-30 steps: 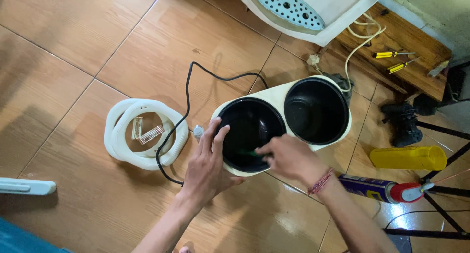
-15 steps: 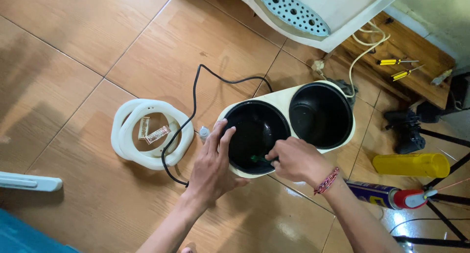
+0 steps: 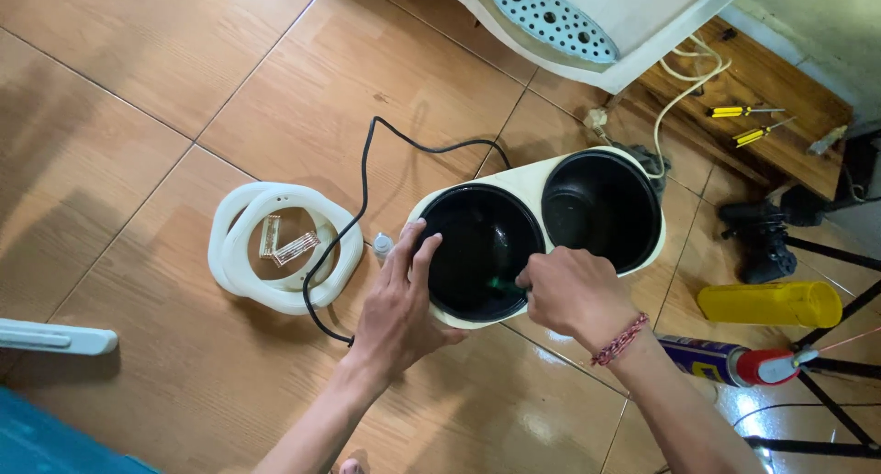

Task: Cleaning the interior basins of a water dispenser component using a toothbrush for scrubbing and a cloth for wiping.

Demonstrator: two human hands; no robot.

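so the double-pot cooker (image 3: 537, 231) is sitting on the tiled floor (image 3: 138, 61), ring-shaped lids (image 3: 275, 249) lying to its left, its cord (image 3: 367, 176) looping between them, spray can (image 3: 720, 359) and bottle (image 3: 771, 302) lying off to its right

This looks like a home floor used as a small fix-it spot. Brown tiles (image 3: 156, 61) lie under both hands. Far past the right hand, two yellow screwdrivers (image 3: 745, 111) rest on a wooden board (image 3: 780, 79). Just right of that hand lie a spray can (image 3: 725, 361) and a yellow bottle (image 3: 769, 303). White rings (image 3: 240, 272) lie left of the left hand.
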